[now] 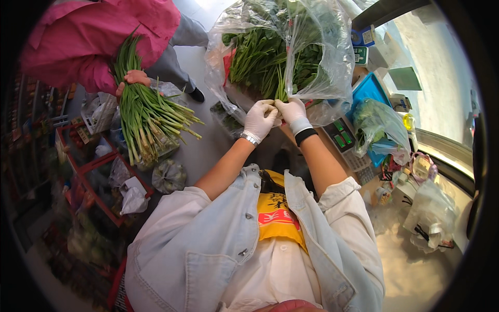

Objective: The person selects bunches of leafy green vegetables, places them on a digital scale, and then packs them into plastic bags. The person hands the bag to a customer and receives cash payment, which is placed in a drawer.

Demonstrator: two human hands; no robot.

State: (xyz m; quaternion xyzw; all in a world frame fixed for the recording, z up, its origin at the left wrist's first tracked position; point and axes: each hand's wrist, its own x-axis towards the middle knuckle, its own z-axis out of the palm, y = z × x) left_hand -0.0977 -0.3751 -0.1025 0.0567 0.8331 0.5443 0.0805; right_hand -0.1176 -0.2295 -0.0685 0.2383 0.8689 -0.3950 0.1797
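A large clear plastic bag full of leafy greens lies open before me. My left hand, in a white glove with a metal watch at the wrist, pinches the stem ends of some greens at the bag's near edge. Beside it my right hand, also gloved and with a black band at the wrist, has its fingers closed on the same stems. The fingertips of both hands nearly meet. Exactly what each fingertip grips is partly hidden.
At the left a person in pink holds a bunch of long green stalks. Red crates and a bagged vegetable stand below. At the right are a scale, a blue tray and bagged greens by a window.
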